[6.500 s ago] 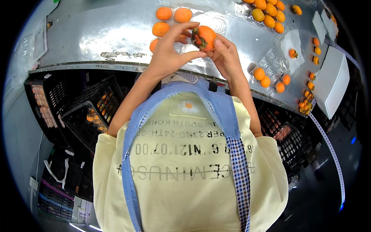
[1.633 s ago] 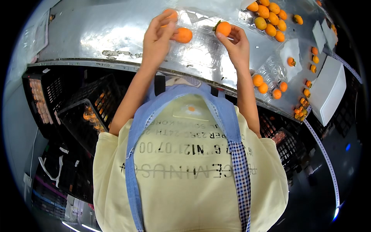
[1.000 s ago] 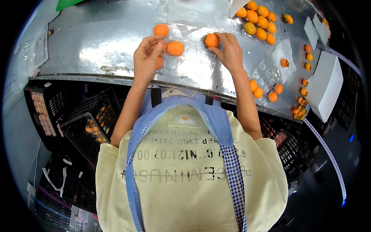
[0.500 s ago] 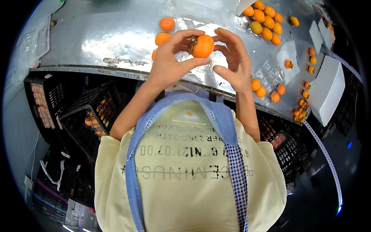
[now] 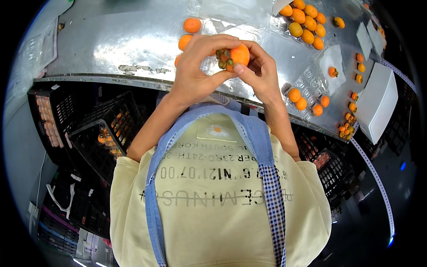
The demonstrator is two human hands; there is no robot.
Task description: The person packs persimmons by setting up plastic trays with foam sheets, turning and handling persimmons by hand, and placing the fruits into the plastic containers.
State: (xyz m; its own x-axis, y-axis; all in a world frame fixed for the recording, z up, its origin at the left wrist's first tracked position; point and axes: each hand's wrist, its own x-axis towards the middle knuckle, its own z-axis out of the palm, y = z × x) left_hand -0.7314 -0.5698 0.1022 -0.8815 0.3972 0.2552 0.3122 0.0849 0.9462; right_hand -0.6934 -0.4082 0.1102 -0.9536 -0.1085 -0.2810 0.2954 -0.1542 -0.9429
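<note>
Between my two hands, above the metal table, is an orange persimmon (image 5: 240,55), its green-brown calyx turned to the left and toward me. My left hand (image 5: 193,66) closes on it from the left, thumb below and fingers above. From the right, my right hand (image 5: 261,71) grips it with the thumb pressed on its near side; some of its fingers are hidden behind the fruit. Beneath and behind my hands lies a clear plastic tray (image 5: 222,26), partly covered. A persimmon (image 5: 192,25) sits in its left column, with others below partly behind my left hand.
The metal table (image 5: 115,40) has a worn near edge. To the right are a clear tray (image 5: 307,86) with several persimmons, a fuller tray (image 5: 307,24) behind, loose fruit and a white box (image 5: 377,102). Black crates (image 5: 106,129) with fruit stand below left.
My right hand has moved left and closed onto the persimmon. The fruit has turned so its calyx shows more toward me.
</note>
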